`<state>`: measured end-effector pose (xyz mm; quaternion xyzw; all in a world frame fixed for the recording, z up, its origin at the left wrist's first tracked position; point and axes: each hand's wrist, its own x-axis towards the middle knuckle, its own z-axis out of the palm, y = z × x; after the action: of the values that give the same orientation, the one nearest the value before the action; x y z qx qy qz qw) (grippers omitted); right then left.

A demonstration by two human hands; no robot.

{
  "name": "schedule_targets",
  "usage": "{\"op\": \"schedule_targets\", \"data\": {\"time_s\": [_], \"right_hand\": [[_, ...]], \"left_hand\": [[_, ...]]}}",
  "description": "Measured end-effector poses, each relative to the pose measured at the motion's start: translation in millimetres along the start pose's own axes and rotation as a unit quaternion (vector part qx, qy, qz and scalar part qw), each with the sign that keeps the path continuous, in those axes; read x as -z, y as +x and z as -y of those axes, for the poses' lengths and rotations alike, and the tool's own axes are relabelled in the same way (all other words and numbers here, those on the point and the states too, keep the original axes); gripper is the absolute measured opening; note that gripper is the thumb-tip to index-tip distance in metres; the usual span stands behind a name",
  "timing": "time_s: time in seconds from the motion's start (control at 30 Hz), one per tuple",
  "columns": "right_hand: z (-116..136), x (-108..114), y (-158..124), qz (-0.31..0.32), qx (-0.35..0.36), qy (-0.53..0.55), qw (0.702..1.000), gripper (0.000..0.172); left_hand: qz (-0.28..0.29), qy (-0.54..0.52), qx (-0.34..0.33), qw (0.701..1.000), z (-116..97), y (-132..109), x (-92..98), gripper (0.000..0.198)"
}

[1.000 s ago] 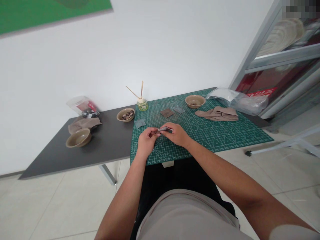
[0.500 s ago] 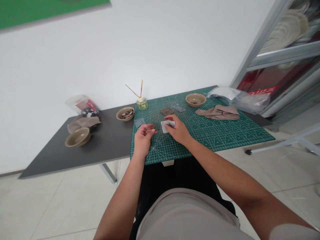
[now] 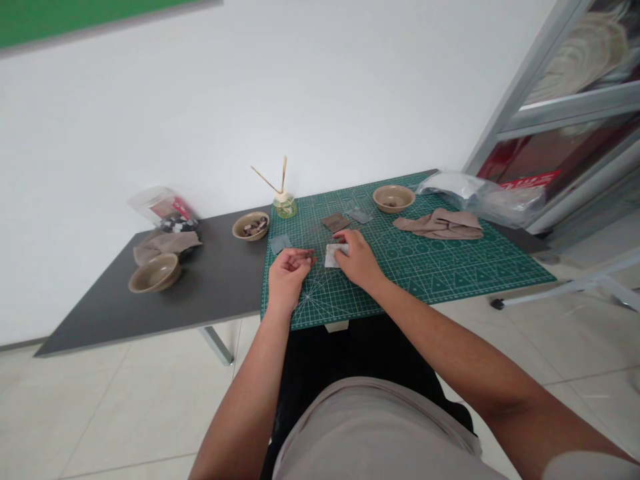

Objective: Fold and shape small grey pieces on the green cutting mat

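Beige fabric top (image 3: 380,427), worn by the person, nearest. Left hand (image 3: 289,275): fingers partly curled, thumb near the fingertips; a small dark brown piece (image 3: 309,256) shows there, too small to tell whether it is gripped. Right hand (image 3: 359,261): fingers and thumb closed on a pale grey square sheet (image 3: 332,256), which projects toward the left hand; the hands are apart. Both over a green gridded cutting mat (image 3: 425,263), laid on the right part of a dark grey table (image 3: 220,287).

Left on the table: round tan bowl (image 3: 156,275); behind it, a crumpled taupe cloth (image 3: 163,247). Beyond the left hand, on the mat: thin blue-grey square (image 3: 280,244). Farther, flat brown square (image 3: 335,223) and thin grey square (image 3: 359,215), side by side. To the right: bunched brown cloth (image 3: 443,225).

Farther: tan bowl of small dark and pale pieces (image 3: 251,227); second tan bowl with a few small pieces (image 3: 394,199); clear glass bottle with two sticks (image 3: 285,206); clear plastic bags, one left (image 3: 163,207), one right (image 3: 483,195). Rearmost: white wall (image 3: 320,87).
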<state>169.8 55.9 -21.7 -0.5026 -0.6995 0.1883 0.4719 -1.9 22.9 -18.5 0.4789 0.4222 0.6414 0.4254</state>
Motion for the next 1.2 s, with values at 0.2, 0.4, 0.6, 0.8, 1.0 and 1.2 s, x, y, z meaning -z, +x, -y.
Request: {"op": "schedule_targets", "data": {"time_s": [0.2, 0.4, 0.6, 0.8, 1.0, 1.2], "right_hand": [[3.4, 0.6, -0.4, 0.048, 0.021, 0.061, 0.997, 0.032], [8.2, 5.9, -3.4, 0.032, 0.093, 0.03, 0.995, 0.024], [14.6, 10.8, -6.1, 0.136, 0.135, 0.076, 0.978, 0.019], [13.3, 10.5, -4.0, 0.134, 0.077, 0.108, 0.982, 0.013], [8.7, 5.1, -5.4, 0.101, 0.007, 0.166, 0.981, 0.015], [10.8, 6.7, -2.7, 0.121, 0.034, 0.079, 0.989, 0.012]], "left_hand": [[-0.007, 0.017, -0.012, 1.0, 1.1, 0.2, 1.2, 0.02], [0.01, 0.054, -0.004, 0.999, 3.8, -0.8, 2.8, 0.016], [0.04, 0.141, -0.024, 0.989, 1.1, -3.4, 2.4, 0.016], [0.041, 0.133, -0.012, 0.99, -3.5, -4.5, -0.4, 0.02], [0.035, 0.298, -0.056, 0.952, -5.9, -5.7, 0.0, 0.016], [0.057, 0.446, -0.098, 0.888, -9.7, -9.5, -6.5, 0.011]]}}
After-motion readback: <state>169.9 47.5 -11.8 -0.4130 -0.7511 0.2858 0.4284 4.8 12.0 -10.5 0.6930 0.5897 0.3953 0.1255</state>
